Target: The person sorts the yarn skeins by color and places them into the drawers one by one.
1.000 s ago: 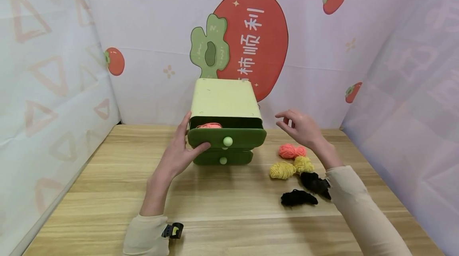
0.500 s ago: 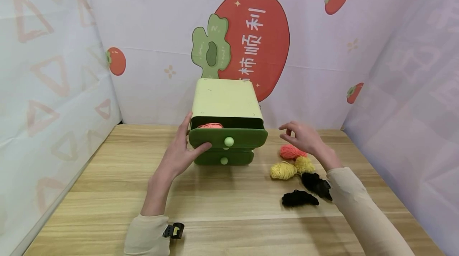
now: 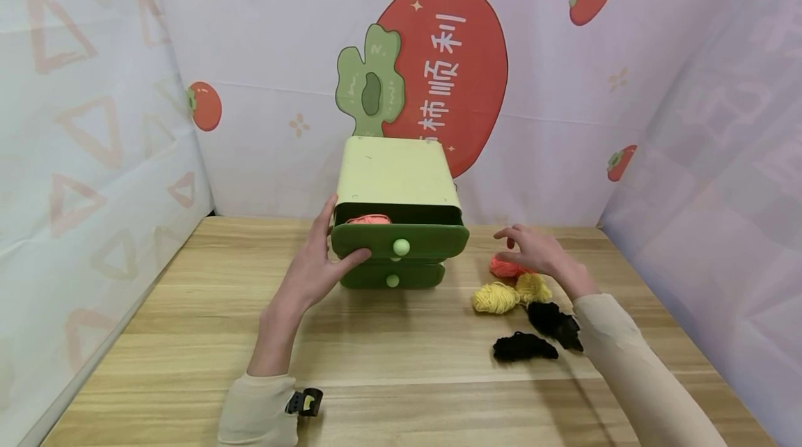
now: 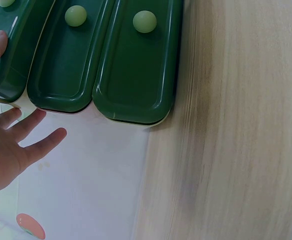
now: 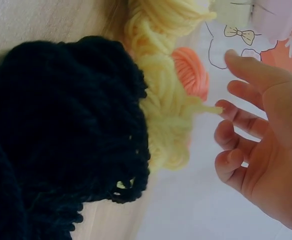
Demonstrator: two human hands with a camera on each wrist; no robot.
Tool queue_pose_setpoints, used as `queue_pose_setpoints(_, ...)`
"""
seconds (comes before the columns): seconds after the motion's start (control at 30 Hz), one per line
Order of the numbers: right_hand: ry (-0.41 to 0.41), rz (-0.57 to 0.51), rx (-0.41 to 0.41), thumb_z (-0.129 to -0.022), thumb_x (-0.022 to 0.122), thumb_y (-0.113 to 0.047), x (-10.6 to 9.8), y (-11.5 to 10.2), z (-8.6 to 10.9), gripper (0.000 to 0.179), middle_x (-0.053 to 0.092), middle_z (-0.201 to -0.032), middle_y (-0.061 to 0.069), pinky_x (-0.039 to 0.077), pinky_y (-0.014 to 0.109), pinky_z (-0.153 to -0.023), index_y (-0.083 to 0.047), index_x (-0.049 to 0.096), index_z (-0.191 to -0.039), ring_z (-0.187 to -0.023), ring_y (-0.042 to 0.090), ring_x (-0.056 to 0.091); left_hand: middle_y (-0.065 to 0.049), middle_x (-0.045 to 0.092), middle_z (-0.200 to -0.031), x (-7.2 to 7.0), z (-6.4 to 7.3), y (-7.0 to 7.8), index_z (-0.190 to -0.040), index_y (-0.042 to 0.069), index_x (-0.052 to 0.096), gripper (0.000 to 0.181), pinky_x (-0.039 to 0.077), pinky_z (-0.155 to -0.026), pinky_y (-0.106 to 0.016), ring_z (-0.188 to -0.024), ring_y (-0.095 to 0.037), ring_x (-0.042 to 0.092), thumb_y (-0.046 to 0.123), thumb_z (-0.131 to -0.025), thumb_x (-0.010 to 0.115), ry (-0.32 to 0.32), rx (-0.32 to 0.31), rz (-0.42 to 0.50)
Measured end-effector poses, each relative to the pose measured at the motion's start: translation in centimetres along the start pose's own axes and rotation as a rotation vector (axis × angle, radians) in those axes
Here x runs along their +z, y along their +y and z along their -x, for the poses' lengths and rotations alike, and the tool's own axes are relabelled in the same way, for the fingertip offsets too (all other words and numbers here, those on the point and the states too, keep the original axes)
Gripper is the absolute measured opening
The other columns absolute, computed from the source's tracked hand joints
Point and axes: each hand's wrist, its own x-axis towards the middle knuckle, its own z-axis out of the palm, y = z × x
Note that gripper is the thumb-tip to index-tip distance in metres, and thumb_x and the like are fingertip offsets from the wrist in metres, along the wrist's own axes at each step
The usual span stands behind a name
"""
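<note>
- White cloth backdrop (image 3: 263,29) printed with red fruit, standing behind the cabinet and to both sides of it.
- Pale wood-grain table (image 3: 188,335), under the cabinet and spreading out in front of it.
- Small boxy cabinet (image 3: 395,168), cream-shelled with dark green drawer fronts. The left wrist view shows three drawers; from the head, the middle drawer (image 4: 73,55) is mostly hidden behind the one above.
- Dark green top drawer (image 3: 432,241), standing out from the cabinet; only the head view looks into it.
- Left hand (image 3: 313,269), at the cabinet's left side: thumb on the top drawer's front, the other fingers spread and nearly straight along the side, as the left wrist view makes plain.
- Right hand (image 3: 532,250), right of the cabinet, fingers loosely bent and holding nothing. From the head it partly covers the coral yarn; the right wrist view shows that yarn beyond the yellow.
- Fuzzy black yarn bundle (image 3: 525,347), in front and to the right of the cabinet; a second black bundle (image 3: 554,325) lies just behind it.
- Two yellow yarn bundles (image 3: 495,298), right of the cabinet, nearer it than the black ones. The right wrist view adds a loose yellow strand end (image 5: 211,109) close to the fingers; whether they touch, I cannot tell.
- Coral yarn bundle (image 3: 509,267), right of the cabinet, beneath the right hand.
- Coral yarn (image 3: 370,219) inside the cabinet's top drawer, towards its left end.
- Round pale green knob (image 3: 401,247) on the top drawer.
</note>
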Motion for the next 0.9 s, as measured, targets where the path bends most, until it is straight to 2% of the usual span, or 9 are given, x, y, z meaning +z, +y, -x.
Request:
queue_pose_setpoints(0.27,-0.090,0.009,0.013,-0.095,0.067,-0.033,0.2,0.4,0.0,0.051,0.057,-0.108,0.013,0.050,0.040,-0.066,-0.006,0.058,-0.136,-0.086,0.022,0.058,-0.001,0.022,-0.165,-0.2,0.0,0.1,-0.154,0.052,-0.006,0.104,0.045,-0.102,-0.064,-0.141,-0.033,0.042,0.068,-0.081,0.067,-0.002,-0.003,-0.012)
queue_pose_setpoints(0.47,-0.149,-0.005,0.027,-0.093,0.069,-0.039,0.7,0.7,0.0,0.055,0.056,-0.107,0.011,0.051,0.045,-0.073,-0.007,0.058,-0.137,-0.088,0.023,0.057,0.001,0.019,-0.166,-0.2,0.0,0.2,-0.152,0.056,-0.007,0.103,0.045,-0.103,-0.064,-0.141,-0.034,0.041,0.068,-0.081,0.068,-0.001,0.003,-0.008)
queue_pose_setpoints(0.53,-0.165,-0.007,0.037,-0.092,0.069,-0.040,0.9,0.7,0.0,0.054,0.055,-0.107,0.011,0.050,0.045,-0.073,-0.009,0.059,-0.136,-0.086,0.023,0.056,0.002,0.018,-0.166,-0.1,0.0,0.1,-0.153,0.054,-0.006,0.104,0.044,-0.103,-0.064,-0.142,-0.034,0.041,0.069,-0.081,0.068,-0.001,0.003,-0.009)
queue_pose_setpoints(0.73,-0.176,0.019,0.038,-0.092,0.070,-0.038,1.3,0.9,-0.1,0.046,0.054,-0.099,0.006,0.045,0.039,-0.067,-0.011,0.064,-0.129,-0.081,0.020,0.052,0.002,0.018,-0.166,-0.1,0.1,0.1,-0.156,0.048,-0.004,0.106,0.045,-0.102,-0.064,-0.142,-0.034,0.040,0.069,-0.081,0.068,-0.003,-0.002,-0.004)
queue_pose_setpoints(0.9,-0.143,0.029,0.032,-0.093,0.069,-0.031,1.3,0.8,0.0,0.038,0.057,-0.099,0.005,0.047,0.042,-0.069,-0.011,0.066,-0.124,-0.083,0.020,0.055,0.003,0.018,-0.166,-0.1,0.1,0.1,-0.157,0.047,-0.003,0.106,0.045,-0.103,-0.064,-0.142,-0.034,0.040,0.069,-0.081,0.067,-0.002,0.001,-0.005)
